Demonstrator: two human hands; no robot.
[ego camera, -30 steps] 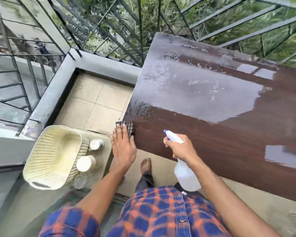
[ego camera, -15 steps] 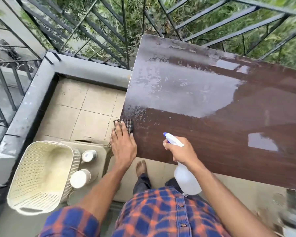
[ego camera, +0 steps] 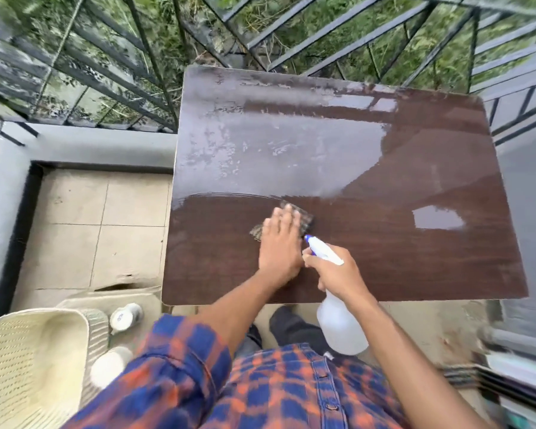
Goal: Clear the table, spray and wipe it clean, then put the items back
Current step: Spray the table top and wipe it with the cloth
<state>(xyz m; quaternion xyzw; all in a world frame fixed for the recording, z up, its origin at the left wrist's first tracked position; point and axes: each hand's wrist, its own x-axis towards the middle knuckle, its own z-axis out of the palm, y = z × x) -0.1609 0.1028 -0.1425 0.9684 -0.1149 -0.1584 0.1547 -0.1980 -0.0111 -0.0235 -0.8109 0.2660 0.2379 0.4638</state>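
Balcony view from a head-worn camera, looking down at a person's two hands over a dark brown table [ego camera: 415, 258] with a glossy top. The left hand [ego camera: 280, 243] lies flat on a small dark checked cloth [ego camera: 305, 216]. Its fingers are straight and close together, pressing the cloth onto the table a little left of the middle, in the half toward the near edge. Only the cloth's edges show, past the fingertips and beside the thumb. The right hand [ego camera: 338, 275], just beside the left, has its fingers curled round the neck of a translucent white spray bottle [ego camera: 341, 326]. The blue-tipped nozzle points toward the cloth, and the bottle's body hangs out past the near edge. Whether a finger is on the trigger cannot be told.

The half toward the far edge carries a pale, streaky wet film. The near half looks darker and wiped, with a curved line between them that starts at the left edge.

The cloth is likely soft, limp and damp, so it would bunch if pinched; a flat palm spreads it best. The bottle seems to be light plastic, best held at the neck. The wet top is probably slippery.

Off the table, past the near left corner, a cream woven basket [ego camera: 28, 366] and two white-lidded jars [ego camera: 126, 315] sit on a low pale surface. Black railing [ego camera: 149, 57] and greenery lie beyond the far edge.
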